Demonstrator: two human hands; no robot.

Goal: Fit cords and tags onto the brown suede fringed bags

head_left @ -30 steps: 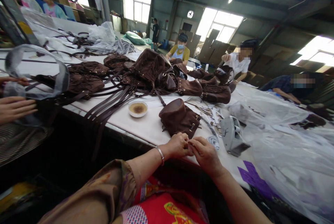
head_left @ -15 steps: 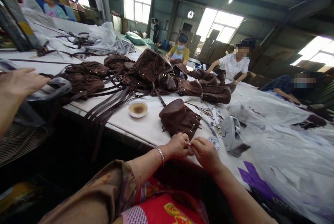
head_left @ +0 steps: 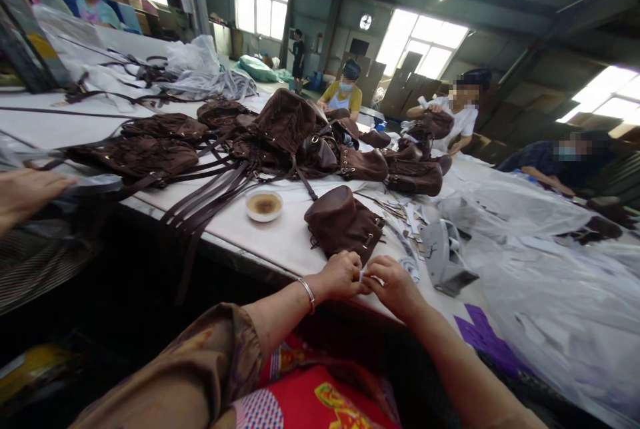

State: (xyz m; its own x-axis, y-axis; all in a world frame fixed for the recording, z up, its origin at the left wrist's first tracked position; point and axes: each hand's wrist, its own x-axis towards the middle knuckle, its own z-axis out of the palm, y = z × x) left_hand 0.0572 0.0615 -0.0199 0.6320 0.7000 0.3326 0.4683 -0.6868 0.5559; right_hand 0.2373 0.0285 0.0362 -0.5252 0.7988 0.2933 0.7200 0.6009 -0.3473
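Note:
My left hand [head_left: 344,276], with a silver bangle at the wrist, is closed at the table's front edge. Facing it, my right hand [head_left: 391,284] pinches with thumb and forefinger. Between the fingertips of both shows a small white piece [head_left: 363,275], mostly hidden; its kind cannot be made out. Just beyond my hands a brown drawstring bag [head_left: 337,222] lies on its side, its cord and metal eyelets toward the right. A white bowl [head_left: 264,206] with brownish contents stands to the left of the bag.
Brown fringed bags [head_left: 285,126] and dangling straps [head_left: 210,196] heap across the white table [head_left: 235,236]. On the right are a grey tape dispenser [head_left: 445,259], paper scraps and plastic sheeting [head_left: 550,296]. A co-worker's hand [head_left: 30,196] reaches in at left; other people work across the table.
My hands stay almost in place, the right fingers shifting slightly at the white piece. The co-worker's hand at left has drawn back leftward. Across the table, a person in white has lifted a brown bag.

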